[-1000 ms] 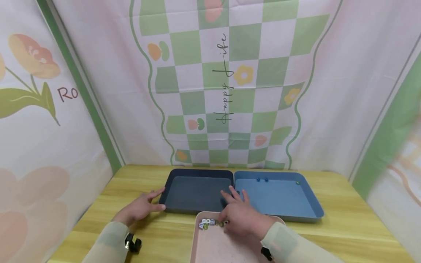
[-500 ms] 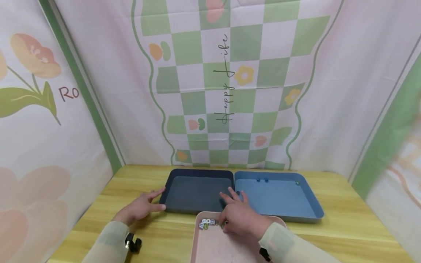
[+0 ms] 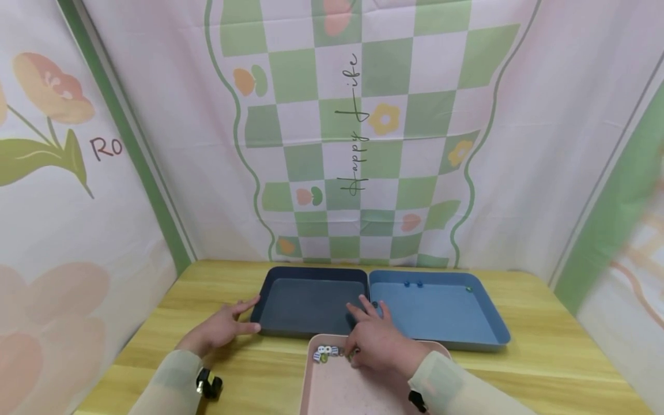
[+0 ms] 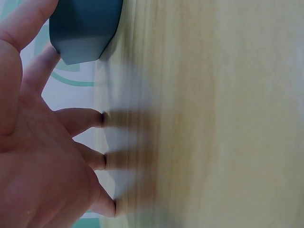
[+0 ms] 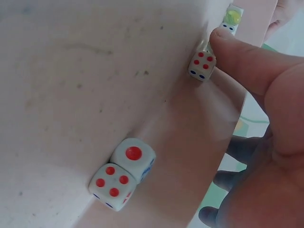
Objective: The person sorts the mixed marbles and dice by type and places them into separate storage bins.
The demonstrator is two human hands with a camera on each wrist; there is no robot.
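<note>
My left hand (image 3: 220,329) rests on the table with fingers spread. Its thumb and index fingertip touch the left end of the dark blue tray (image 3: 311,334); in the left wrist view the tray's corner (image 4: 85,38) meets them. My right hand (image 3: 378,343) reaches into the pink tray (image 3: 339,397), thumb and index finger down at the far wall. In the right wrist view the thumb tip (image 5: 222,38) lies over a white die (image 5: 202,65) with red and blue dots. The index fingertip is hidden there, and I cannot tell whether anything is pinched.
White dice (image 3: 324,349) and a yellow-green marble (image 3: 324,358) lie in the pink tray's far left corner. Two more dice (image 5: 122,173) sit against its wall. A lighter blue tray (image 3: 441,317) holds blue marbles (image 3: 413,283) and a green marble (image 3: 469,289). Behind hangs a patterned curtain (image 3: 290,75).
The right thumb and index finger have drawn in slightly over the green marble, which showed between them a second ago and is now mostly covered. The left hand stays where it was.
</note>
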